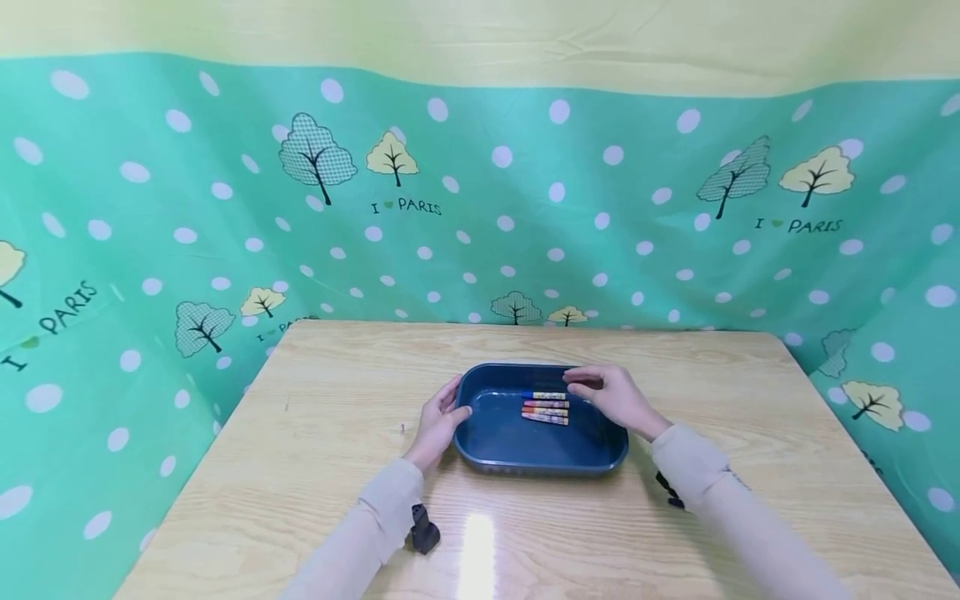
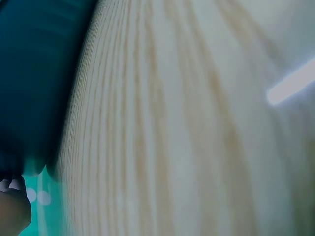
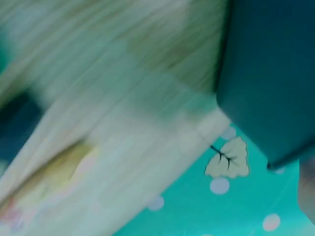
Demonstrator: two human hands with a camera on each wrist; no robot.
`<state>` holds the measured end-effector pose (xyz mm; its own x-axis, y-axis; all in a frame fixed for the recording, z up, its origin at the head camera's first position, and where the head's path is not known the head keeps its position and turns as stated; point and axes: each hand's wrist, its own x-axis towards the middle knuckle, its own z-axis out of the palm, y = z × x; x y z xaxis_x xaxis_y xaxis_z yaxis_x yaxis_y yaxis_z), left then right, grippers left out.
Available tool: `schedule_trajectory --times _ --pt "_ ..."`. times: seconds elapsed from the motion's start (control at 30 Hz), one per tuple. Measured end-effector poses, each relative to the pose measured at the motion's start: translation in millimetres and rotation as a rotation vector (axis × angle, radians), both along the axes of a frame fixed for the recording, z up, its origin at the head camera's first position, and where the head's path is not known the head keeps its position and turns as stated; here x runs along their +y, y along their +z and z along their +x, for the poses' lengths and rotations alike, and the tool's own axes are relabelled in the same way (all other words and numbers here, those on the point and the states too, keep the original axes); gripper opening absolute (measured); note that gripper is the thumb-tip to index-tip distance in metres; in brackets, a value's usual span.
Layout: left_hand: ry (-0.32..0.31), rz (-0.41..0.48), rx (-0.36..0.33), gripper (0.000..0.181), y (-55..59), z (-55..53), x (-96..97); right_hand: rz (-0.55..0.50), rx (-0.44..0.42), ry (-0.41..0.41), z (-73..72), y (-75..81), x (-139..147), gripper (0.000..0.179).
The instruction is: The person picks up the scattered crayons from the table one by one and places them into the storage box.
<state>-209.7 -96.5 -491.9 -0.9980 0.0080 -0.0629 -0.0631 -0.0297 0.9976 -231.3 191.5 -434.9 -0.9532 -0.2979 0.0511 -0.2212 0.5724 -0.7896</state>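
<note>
A dark blue rectangular tray (image 1: 540,460) with raised walls stands on the wooden table. Several crayons (image 1: 546,408) in patterned paper wrappers lie side by side in it, with blue, pink and orange ends. My left hand (image 1: 437,423) grips the tray's left rim, thumb over the inside and fingers outside. Over the tray's far right part is my right hand (image 1: 611,396), its fingers loosely extended toward the crayons with a gap before the thumb. The left wrist view shows the tray's outer wall (image 2: 37,78); the right wrist view shows its wall (image 3: 270,73) too.
Around the tray spreads the light wood-grain table (image 1: 337,383). A green dotted curtain (image 1: 480,183) with tree prints hangs behind the table and along its sides. Black wrist devices, such as the left one (image 1: 424,531), sit beneath both sleeves.
</note>
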Motion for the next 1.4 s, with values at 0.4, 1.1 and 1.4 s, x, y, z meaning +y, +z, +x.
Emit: schedule_trajectory --times 0.4,1.1,1.4 --pt "0.012 -0.013 0.019 0.06 1.6 0.7 -2.6 0.069 -0.002 -0.016 30.0 15.9 55 0.031" --pt "-0.013 -0.001 -0.004 0.06 8.9 3.9 0.8 0.087 -0.038 -0.148 62.1 -22.8 133 0.031" --pt "-0.001 0.0 0.009 0.06 -0.9 1.1 -0.1 0.132 -0.064 -0.138 66.8 -47.9 149 0.032"
